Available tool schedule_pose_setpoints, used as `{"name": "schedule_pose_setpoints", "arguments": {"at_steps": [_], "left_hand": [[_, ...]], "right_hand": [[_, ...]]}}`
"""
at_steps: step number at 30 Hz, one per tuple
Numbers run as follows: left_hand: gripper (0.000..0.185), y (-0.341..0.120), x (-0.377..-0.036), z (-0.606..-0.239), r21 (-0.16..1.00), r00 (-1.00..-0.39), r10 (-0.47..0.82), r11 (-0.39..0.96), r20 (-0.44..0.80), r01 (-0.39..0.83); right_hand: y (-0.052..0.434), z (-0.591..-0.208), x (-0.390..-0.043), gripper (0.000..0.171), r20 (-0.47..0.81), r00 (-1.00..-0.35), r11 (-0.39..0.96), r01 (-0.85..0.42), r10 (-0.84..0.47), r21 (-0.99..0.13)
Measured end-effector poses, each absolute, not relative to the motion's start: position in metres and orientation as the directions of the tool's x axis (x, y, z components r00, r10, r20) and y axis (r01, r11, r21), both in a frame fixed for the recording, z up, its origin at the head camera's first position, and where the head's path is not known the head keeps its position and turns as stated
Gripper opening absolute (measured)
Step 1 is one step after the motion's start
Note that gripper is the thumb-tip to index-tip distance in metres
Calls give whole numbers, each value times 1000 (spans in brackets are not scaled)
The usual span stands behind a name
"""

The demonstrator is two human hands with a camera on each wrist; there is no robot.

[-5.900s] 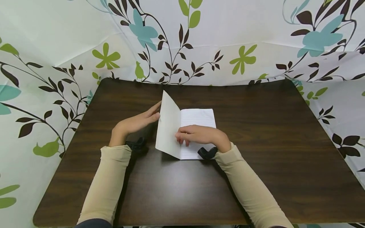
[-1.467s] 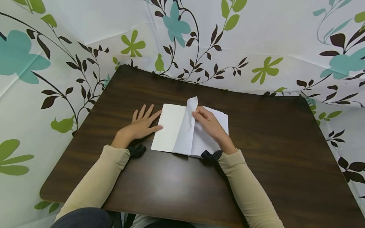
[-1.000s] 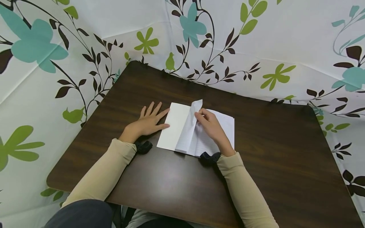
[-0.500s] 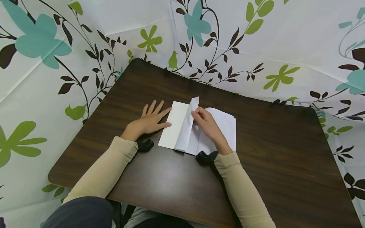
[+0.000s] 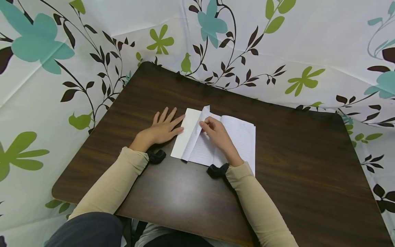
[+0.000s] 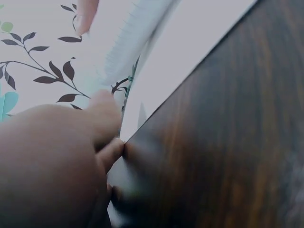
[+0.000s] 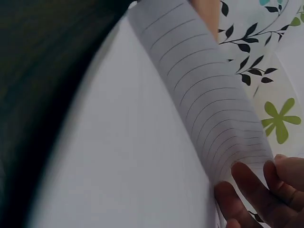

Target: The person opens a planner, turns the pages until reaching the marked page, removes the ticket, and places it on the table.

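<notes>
A notebook lies spread on the table, its plain white inside cover (image 5: 183,139) at the left and lined pages (image 5: 240,140) at the right. My right hand (image 5: 218,134) pinches a lined sheet (image 5: 193,136) by its far right part, and the sheet stands raised and bent over the cover. The right wrist view has the curved, ruled sheet (image 7: 204,90) running to the fingers of my right hand (image 7: 266,197). Spread on the tabletop, my left hand (image 5: 161,131) touches the cover's left edge with thumb and forefinger; its fingertips also meet that edge in the left wrist view.
The dark wood table (image 5: 302,171) extends on every side of the notebook. Behind and to the left hangs a white cloth (image 5: 247,20) printed with leaves and flowers. Each wrist carries a black strap (image 5: 156,156).
From a half-open cover, the notebook has come to lie open. My right hand has taken hold of a lined sheet and drawn it leftward over the cover. My left hand now lies flat.
</notes>
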State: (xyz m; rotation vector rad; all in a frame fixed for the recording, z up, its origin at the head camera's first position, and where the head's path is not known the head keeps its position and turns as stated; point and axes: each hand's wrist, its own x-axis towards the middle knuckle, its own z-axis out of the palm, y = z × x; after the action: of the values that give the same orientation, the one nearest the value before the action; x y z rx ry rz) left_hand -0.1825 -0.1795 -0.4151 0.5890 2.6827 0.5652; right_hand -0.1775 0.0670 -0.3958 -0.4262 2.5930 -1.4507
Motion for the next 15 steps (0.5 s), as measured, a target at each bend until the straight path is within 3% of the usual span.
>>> {"name": "schedule_pose_setpoints", "arguments": {"at_steps": [15], "left_hand": [[82, -181, -182, -411, 486, -850, 456, 824, -263, 292]], "right_hand": [[50, -403, -183, 29, -49, -963, 596, -124, -266, -794]]}}
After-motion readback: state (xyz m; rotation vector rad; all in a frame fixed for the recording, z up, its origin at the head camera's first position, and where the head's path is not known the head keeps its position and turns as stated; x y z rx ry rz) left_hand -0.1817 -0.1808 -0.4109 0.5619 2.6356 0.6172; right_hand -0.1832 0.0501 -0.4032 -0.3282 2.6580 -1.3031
